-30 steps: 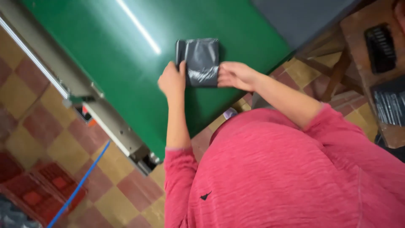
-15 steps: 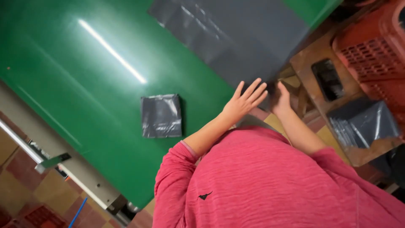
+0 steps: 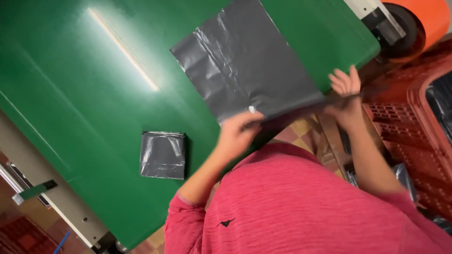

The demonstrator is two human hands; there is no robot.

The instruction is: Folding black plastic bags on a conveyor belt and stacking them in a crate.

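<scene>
A flat grey plastic bag [image 3: 245,66] lies spread on the green table [image 3: 84,94], and its near edge hangs over the table's front edge. My left hand [image 3: 239,130] pinches the bag's near left corner. My right hand [image 3: 346,94] holds the near right edge just off the table, with some fingers raised. Both hands are blurred. A folded grey bag [image 3: 163,154] rests alone on the table to the left, apart from both hands.
An orange roller [image 3: 423,19] on a metal bracket stands at the table's far right end. A red plastic crate [image 3: 414,122] holding dark bags sits at my right. The table's grey metal frame [image 3: 52,202] runs along the lower left, over checkered floor tiles.
My hands have left the folded bag and moved right to the flat bag. They took hold of its near edge and drew it to the table's front. The view swung right.
</scene>
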